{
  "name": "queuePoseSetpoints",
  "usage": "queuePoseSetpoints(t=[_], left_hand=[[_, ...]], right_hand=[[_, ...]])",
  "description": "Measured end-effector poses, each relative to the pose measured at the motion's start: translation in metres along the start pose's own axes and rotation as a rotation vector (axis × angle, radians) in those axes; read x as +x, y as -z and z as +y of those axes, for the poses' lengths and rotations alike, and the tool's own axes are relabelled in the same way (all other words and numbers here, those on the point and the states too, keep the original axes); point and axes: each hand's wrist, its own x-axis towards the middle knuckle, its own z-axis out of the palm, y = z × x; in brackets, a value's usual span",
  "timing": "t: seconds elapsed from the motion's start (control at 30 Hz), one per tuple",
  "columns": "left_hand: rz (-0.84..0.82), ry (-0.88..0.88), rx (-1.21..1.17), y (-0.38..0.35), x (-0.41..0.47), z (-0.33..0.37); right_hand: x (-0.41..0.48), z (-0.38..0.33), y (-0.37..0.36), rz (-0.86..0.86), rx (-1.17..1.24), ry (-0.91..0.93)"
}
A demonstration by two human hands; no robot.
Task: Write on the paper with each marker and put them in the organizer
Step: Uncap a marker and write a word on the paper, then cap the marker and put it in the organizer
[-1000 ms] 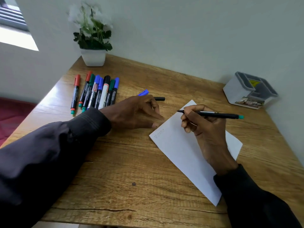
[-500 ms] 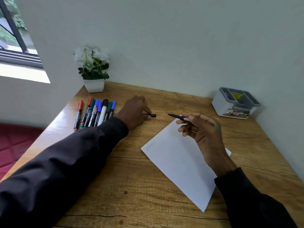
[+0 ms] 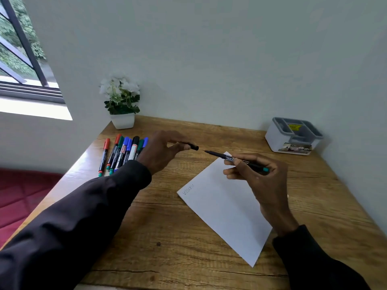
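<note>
Wood bench (image 3: 167,237): brown plank top with long grain lines, a few dark knots and a thin crack near the front edge.
Paper (image 3: 222,210): a white, smooth rectangular sheet lying flat and turned at an angle, with a faint scribbled word at its left corner.
Marker (image 3: 228,157): a slim black barrel with a teal end plug; it is uncapped, and its fine tip points left, above the far corner of the paper.
Right hand (image 3: 263,181): raised over the sheet with its fingers (image 3: 234,164) curled around the marker's barrel, in a dark sleeve.
Cap (image 3: 193,146): small, black and tubular, its open end facing the marker tip, with a small gap between them.
Left hand (image 3: 161,153): raised above the bench, thumb and fingertips pinching the cap, the other fingers loosely bent.
Row of markers (image 3: 123,152): capped red, green, blue and black, lying side by side near the left edge, partly behind the left hand.
Organizer (image 3: 276,141): a white plastic box with grey compartments in the far right corner against the wall, well apart from both hands.
Plant pot (image 3: 123,120): white and square, holding white flowers, in the far left corner.
Open room: bare wood lies between the paper and the organizer, and along the front edge.
</note>
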Motion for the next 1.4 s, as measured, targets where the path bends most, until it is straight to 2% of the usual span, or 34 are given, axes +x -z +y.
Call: queuePoseSetpoints(t=[0.27,0.57,0.73,1.0,1.07,1.17,1.27,1.4], left_hand=[[-0.014,-0.089,0.034,0.001,-0.005,0.025],[-0.168,-0.145,-0.017,-0.006,-0.006,0.029],[-0.033,-0.135,-0.122,-0.014,-0.002,0.030],[-0.032,-0.142,-0.125,-0.018,0.005,0.032],[-0.064,-0.127,-0.081,-0.019,0.009,0.034],[-0.058,-0.080,-0.033,-0.018,0.020,0.040],[-0.002,-0.060,-0.130,-0.019,0.031,0.051],[0.061,0.052,-0.356,-0.028,0.042,0.060]], right_hand=[[0.000,-0.001,-0.010,-0.020,-0.027,0.029],[0.013,0.004,-0.014,-0.027,-0.202,0.063],[0.018,0.002,-0.020,0.044,-0.257,0.117],[0.029,0.008,-0.017,0.009,-0.286,0.136],[0.037,0.009,-0.012,-0.032,-0.380,0.171],[0.051,0.008,-0.004,-0.104,-0.680,0.293],[0.063,0.005,-0.001,-0.172,-0.840,0.303],[0.087,0.007,0.013,-0.103,-0.642,0.195]])
